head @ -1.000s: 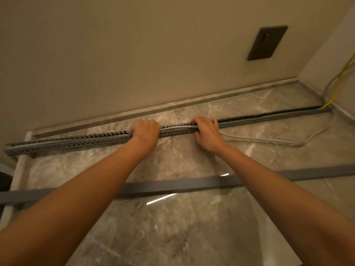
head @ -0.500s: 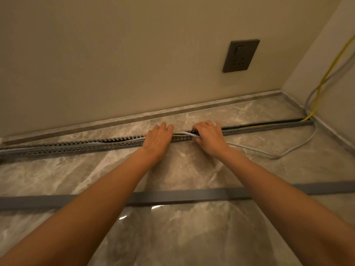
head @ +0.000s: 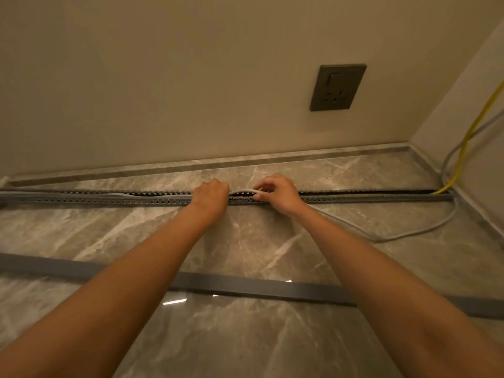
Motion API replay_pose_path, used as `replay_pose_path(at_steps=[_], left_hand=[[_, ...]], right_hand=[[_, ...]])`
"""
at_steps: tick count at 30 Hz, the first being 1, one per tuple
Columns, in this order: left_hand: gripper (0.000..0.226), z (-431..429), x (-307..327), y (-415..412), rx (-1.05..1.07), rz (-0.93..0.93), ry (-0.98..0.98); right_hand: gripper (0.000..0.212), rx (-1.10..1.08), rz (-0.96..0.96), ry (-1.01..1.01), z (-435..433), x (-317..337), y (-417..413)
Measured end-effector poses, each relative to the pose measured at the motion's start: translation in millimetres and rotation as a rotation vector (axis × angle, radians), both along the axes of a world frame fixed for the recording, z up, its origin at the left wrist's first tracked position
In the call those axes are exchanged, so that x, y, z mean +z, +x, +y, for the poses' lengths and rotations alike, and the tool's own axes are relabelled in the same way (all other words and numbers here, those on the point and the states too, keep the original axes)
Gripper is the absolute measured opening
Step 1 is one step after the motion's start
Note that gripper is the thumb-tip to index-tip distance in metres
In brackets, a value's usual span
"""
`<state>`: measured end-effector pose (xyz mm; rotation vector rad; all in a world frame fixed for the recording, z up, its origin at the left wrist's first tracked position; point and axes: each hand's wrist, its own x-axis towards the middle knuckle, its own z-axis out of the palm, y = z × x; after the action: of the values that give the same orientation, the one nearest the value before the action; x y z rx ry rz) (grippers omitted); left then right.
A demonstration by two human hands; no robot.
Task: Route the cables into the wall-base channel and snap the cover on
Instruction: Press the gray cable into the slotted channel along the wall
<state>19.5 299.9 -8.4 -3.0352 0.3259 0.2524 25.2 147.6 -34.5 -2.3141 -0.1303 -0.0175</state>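
Observation:
A long grey slotted channel (head: 368,198) lies on the marble floor, parallel to the wall base. A grey cable (head: 403,235) loops over the floor at the right and arches up out of the channel between my hands. My left hand (head: 211,195) is curled over the channel and presses the cable down. My right hand (head: 278,192) pinches the raised bit of grey cable just to its right. A yellow cable (head: 463,148) comes down the right wall and runs inside the channel. The flat grey cover strip (head: 245,287) lies loose on the floor under my forearms.
A dark wall socket (head: 337,87) sits on the beige wall above the right half of the channel. The room corner (head: 411,144) and side wall close off the right. A marble skirting (head: 245,159) runs along the wall base behind the channel.
The view has shifted right and closer. My left hand has closed into a fist on the channel, and my right hand has lifted to pinch the arching grey cable.

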Motion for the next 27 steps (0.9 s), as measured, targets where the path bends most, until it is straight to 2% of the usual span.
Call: replay_pose_path(at_steps=[3,7,13,16,22,27], left_hand=[[0.027,-13,0,-7,-0.058,-0.067,0.019],[0.022,-33,-2,-11,-0.128,-0.116,-0.069],[0.021,-44,-7,-11,-0.148,-0.146,-0.077],[0.02,-47,-7,-9,-0.129,-0.165,-0.057],[0.024,-58,-8,-12,-0.101,-0.162,0.011],[0.03,-74,-12,-21,-0.078,-0.123,0.111]], right_hand=[[0.02,0.023,0.012,0.037,-3,-3,2],[0.022,0.085,0.025,-0.008,-11,-8,5],[0.042,0.205,0.018,-0.307,-37,-11,-5],[0.046,0.169,-0.036,-0.413,-62,-11,-15],[0.029,0.176,-0.129,-0.454,-83,-1,-16],[0.016,0.046,-0.066,-0.308,-86,3,5]])
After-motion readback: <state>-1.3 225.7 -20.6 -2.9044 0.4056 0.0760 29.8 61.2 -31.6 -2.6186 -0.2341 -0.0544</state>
